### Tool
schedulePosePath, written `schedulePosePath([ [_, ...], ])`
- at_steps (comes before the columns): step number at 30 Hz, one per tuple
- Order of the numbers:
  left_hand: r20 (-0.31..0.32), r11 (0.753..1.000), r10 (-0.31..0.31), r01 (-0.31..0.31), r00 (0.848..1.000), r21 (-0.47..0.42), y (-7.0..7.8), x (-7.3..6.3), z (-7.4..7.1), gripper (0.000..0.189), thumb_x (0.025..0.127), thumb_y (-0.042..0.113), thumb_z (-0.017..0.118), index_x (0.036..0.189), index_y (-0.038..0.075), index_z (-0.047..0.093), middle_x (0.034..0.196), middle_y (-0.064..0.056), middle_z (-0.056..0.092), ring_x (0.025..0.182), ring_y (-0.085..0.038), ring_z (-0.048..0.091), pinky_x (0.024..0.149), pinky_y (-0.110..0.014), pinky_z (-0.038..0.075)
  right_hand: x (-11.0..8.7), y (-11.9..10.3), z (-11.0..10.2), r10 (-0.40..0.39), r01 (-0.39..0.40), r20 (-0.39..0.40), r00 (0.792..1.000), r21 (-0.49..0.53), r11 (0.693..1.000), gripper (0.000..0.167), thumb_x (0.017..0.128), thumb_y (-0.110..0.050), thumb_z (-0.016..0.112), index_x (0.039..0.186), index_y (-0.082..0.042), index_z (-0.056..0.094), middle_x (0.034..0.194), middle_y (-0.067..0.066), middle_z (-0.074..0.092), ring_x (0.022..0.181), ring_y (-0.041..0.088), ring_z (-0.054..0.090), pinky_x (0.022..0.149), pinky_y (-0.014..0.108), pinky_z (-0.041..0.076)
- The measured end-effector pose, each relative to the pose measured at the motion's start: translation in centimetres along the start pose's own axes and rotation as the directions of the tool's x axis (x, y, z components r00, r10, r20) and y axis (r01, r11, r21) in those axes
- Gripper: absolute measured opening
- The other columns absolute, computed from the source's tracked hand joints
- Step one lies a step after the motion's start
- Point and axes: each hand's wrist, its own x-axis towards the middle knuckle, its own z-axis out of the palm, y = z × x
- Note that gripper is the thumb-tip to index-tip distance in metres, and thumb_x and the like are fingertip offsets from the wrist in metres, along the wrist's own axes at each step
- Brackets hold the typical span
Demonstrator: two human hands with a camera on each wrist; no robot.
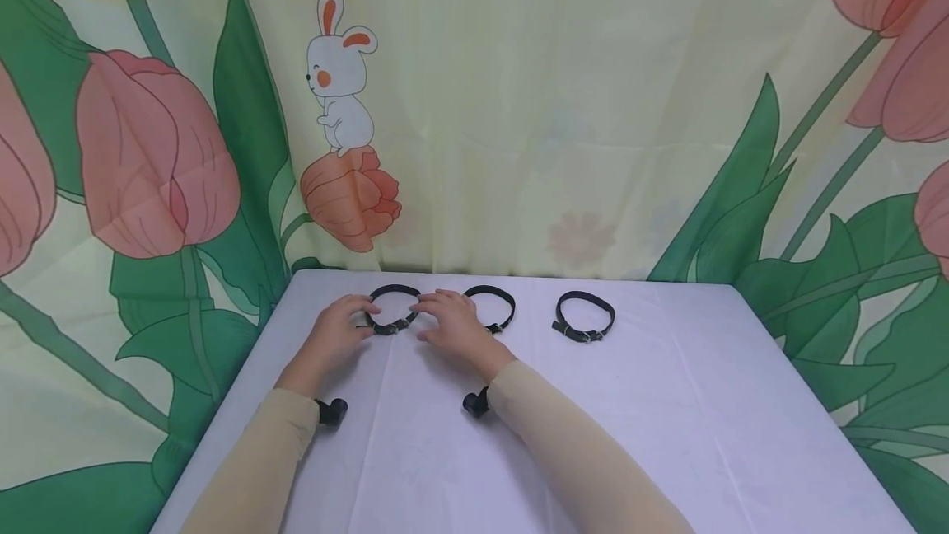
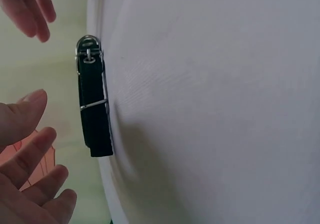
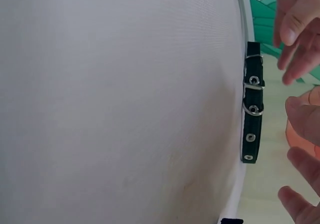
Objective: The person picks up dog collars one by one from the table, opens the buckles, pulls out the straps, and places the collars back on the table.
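Three black buckled collars lie in loops along the far part of the table. My left hand [image 1: 334, 342] is at the left side of the leftmost collar [image 1: 389, 329], its fingers spread and loosely bent. On that collar's other side is my right hand [image 1: 457, 328], thumb and fingers apart. In the left wrist view, the same collar [image 2: 92, 89] shows a silver buckle and a metal loop, with a gap between it and the fingertips. Eyelets and a ring show on the collar [image 3: 252, 126] in the right wrist view. My right hand partly hides the middle collar [image 1: 510, 300].
The third collar [image 1: 586, 336] lies farther right. A white cloth covers the table [image 1: 630, 435]. Behind the table's far edge hangs a curtain [image 1: 534, 105] printed with tulips and a rabbit. Each wrist wears a small black camera.
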Motion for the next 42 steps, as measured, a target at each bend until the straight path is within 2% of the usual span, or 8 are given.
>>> schedulePosePath([
  [4,0.018,1.000,0.029,-0.029,0.999,0.011,0.0,0.6,-0.3,0.034,0.095,0.000,0.075,0.128,0.009,0.075,0.158,-0.018,0.056,0.154,-0.045,0.043,0.129,-0.064,0.030,0.7,0.0,0.3,0.001,-0.001,0.013,1.000,-0.014,1.000,0.047,0.098,-0.031,0.079,0.144,-0.028,0.068,0.160,-0.002,0.059,0.157,0.031,0.043,0.124,0.067,0.030],
  [13,0.057,0.999,0.039,-0.040,0.998,0.017,0.0,1.2,-0.7,0.031,0.091,-0.001,0.079,0.121,0.008,0.077,0.152,-0.019,0.061,0.151,-0.046,0.047,0.127,-0.065,0.032,1.9,-0.1,0.9,-0.001,0.003,0.038,0.999,-0.032,0.999,0.044,0.098,-0.032,0.079,0.141,-0.028,0.070,0.159,-0.003,0.059,0.155,0.030,0.043,0.124,0.067,0.031],
  [21,0.078,0.999,0.029,-0.031,0.997,0.020,-0.6,1.8,-0.3,0.031,0.088,-0.004,0.079,0.117,0.009,0.078,0.149,-0.015,0.066,0.150,-0.044,0.050,0.127,-0.062,0.034,2.5,-0.1,1.9,-0.018,0.020,0.059,0.998,-0.041,0.999,0.038,0.099,-0.031,0.077,0.137,-0.028,0.072,0.157,-0.004,0.060,0.150,0.028,0.047,0.121,0.064,0.034],
  [25,0.084,1.000,0.004,-0.005,0.996,0.012,-0.8,1.9,-0.1,0.031,0.087,-0.006,0.079,0.114,0.011,0.079,0.143,-0.015,0.070,0.146,-0.043,0.054,0.126,-0.062,0.036,2.8,-0.2,2.3,-0.010,0.012,0.064,0.998,-0.036,0.999,0.035,0.099,-0.029,0.076,0.135,-0.028,0.074,0.155,-0.005,0.062,0.149,0.028,0.048,0.121,0.062,0.034],
  [31,0.091,0.999,-0.026,0.024,0.995,0.027,-1.1,1.9,0.2,0.030,0.087,-0.004,0.080,0.111,0.014,0.079,0.137,-0.017,0.071,0.142,-0.044,0.056,0.123,-0.063,0.038,3.1,-0.5,2.5,-0.001,0.003,0.049,0.999,-0.037,0.999,0.033,0.097,-0.024,0.076,0.130,-0.029,0.076,0.144,-0.006,0.070,0.141,0.026,0.054,0.117,0.058,0.038],
  [37,0.092,0.999,-0.041,0.038,0.995,0.035,-1.1,1.8,0.4,0.027,0.086,-0.005,0.080,0.107,0.012,0.079,0.130,-0.017,0.073,0.136,-0.044,0.059,0.120,-0.063,0.041,3.0,-0.8,2.5,0.007,-0.007,0.029,1.000,-0.005,1.000,0.031,0.096,-0.020,0.078,0.126,-0.027,0.078,0.135,-0.004,0.074,0.134,0.027,0.056,0.112,0.058,0.041],
  [42,0.082,0.998,-0.051,0.049,0.995,0.031,-0.8,1.9,0.4,0.027,0.086,-0.006,0.077,0.107,0.011,0.080,0.124,-0.016,0.075,0.131,-0.041,0.062,0.119,-0.062,0.043,3.1,-0.9,2.7,0.016,-0.016,0.004,1.000,-0.012,1.000,0.030,0.094,-0.020,0.079,0.122,-0.028,0.080,0.126,-0.007,0.076,0.127,0.026,0.057,0.105,0.054,0.044],
])
